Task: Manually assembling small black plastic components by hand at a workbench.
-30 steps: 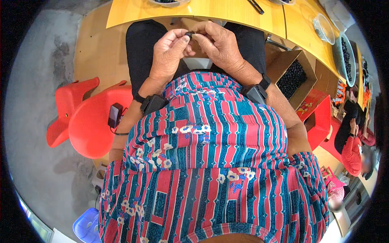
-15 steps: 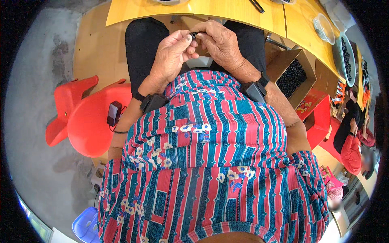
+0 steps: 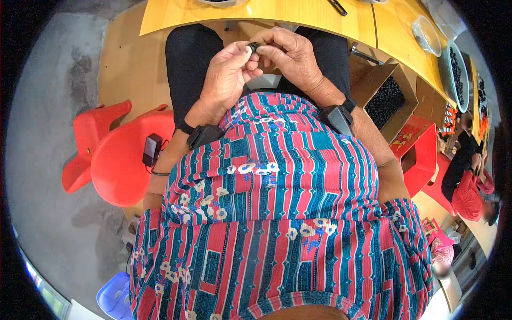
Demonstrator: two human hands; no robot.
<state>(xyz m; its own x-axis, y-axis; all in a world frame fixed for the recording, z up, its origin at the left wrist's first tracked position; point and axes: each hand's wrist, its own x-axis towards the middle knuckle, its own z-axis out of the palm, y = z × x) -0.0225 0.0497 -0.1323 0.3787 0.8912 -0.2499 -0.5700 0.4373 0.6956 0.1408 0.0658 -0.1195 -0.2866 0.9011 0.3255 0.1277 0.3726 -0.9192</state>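
Both of my hands meet above my lap, just short of the yellow table's near edge. A small black part (image 3: 254, 47) is pinched between them; its exact kind is too small to make out. My left hand (image 3: 228, 69) is closed, thumb and forefinger gripping the part from the left. From the right, my right hand (image 3: 290, 56) bends its fingers in against the same part, thumb and forefinger at its edge. Dark straps with black boxes sit on both wrists.
The yellow table (image 3: 298, 16) bears a clear bowl (image 3: 426, 36), a pale blue basin (image 3: 447, 74) of black pieces and a black tool (image 3: 337, 7). A cardboard box (image 3: 400, 104) of black pieces stands at right. Red chairs (image 3: 120, 170) are at left. Another person (image 3: 468, 192) sits far right.
My right hand's fingers have shifted slightly around the black part, which has turned a little. The left hand stays nearly in place. The person at far right has moved slightly.
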